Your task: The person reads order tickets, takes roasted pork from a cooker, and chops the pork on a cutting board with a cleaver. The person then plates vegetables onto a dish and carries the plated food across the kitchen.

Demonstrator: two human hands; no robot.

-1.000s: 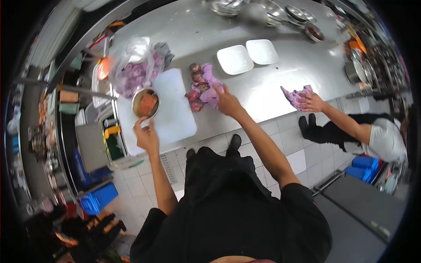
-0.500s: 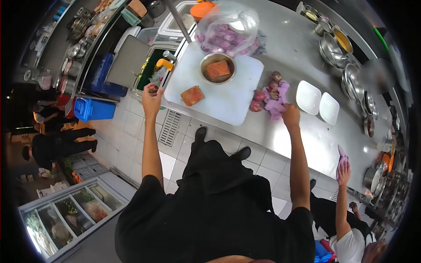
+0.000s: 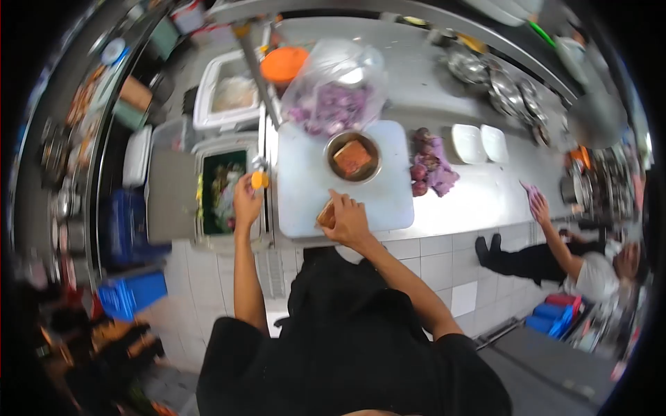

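Note:
My right hand [image 3: 349, 220] is closed around a reddish-brown rectangular slab [image 3: 325, 213] near the front edge of the white cutting board [image 3: 298, 163]. The hand covers part of this slab. A similar slab [image 3: 352, 158] lies inside a round metal bowl [image 3: 376, 170] on the board. To the left, my left hand [image 3: 247, 200] hangs over the bin's edge with its fingers loosely bent and apart. Beside its fingertips is a yellow-orange knob-like piece [image 3: 259, 180] with a metal part; whether they touch is unclear.
An open bin [image 3: 223, 173] with scraps stands left of the board. Behind the board is a clear bag of purple onions [image 3: 340, 104]. Loose onions [image 3: 420, 173] and purple skins [image 3: 442, 180] lie to the right, before two white dishes [image 3: 466, 144]. A co-worker's hand [image 3: 540, 206] rests farther right.
My right hand has left the purple skins and moved left onto the slab on the board. My left hand has come nearer the yellow-orange piece. The camera view has turned.

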